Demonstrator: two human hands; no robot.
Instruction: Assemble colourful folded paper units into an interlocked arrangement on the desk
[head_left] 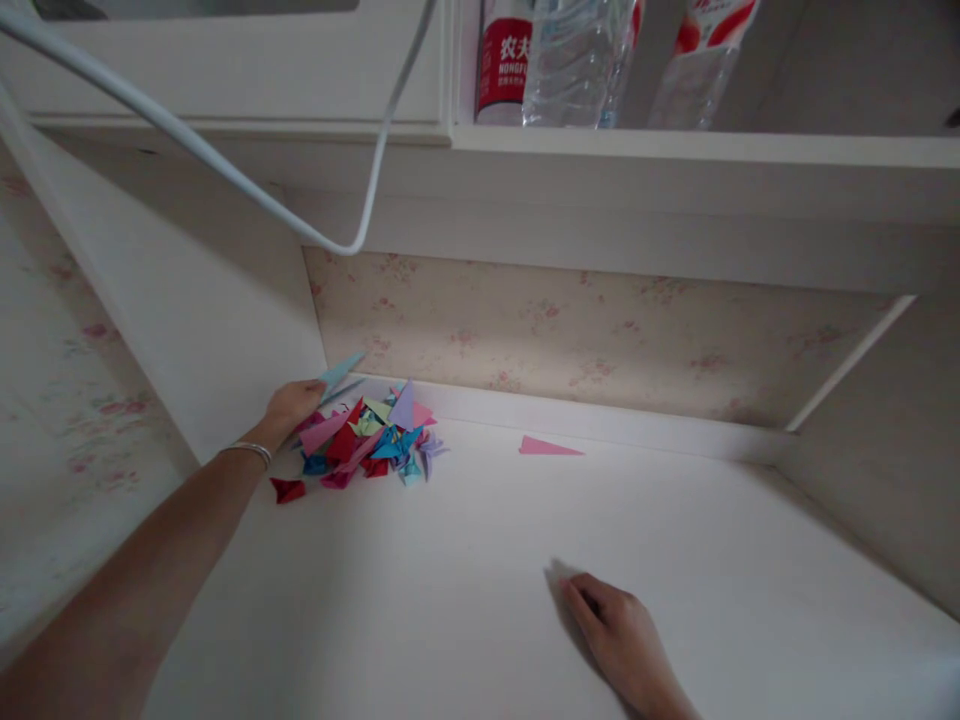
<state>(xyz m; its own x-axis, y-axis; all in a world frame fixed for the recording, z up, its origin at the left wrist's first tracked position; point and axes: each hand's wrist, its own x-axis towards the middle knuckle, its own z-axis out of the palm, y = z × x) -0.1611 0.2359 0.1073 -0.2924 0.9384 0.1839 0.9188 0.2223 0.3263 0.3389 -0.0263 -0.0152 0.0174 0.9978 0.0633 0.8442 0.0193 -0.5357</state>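
Note:
At the back left, my left hand (295, 405) pinches a light blue folded paper plane (342, 374), its pointed tip toward the wall. Directly beside and below that hand lies a heap of colourful folded papers (367, 440) in pink, red, blue, purple and green. A small red folded piece (288, 490) sits at the heap's front left edge. My right hand (611, 625) rests on the white tabletop at the front, its fingers curled in, with nothing visible in them. Farther back from it lies a pink paper plane (549, 447), apart from the heap.
White panels enclose the tabletop (450, 580) at the left and right, with a flowered wall behind. Overhead runs a shelf (675, 150) holding plastic bottles (570, 65) and a red-labelled container (504, 60). A white bent tube (225, 170) hangs across the upper left.

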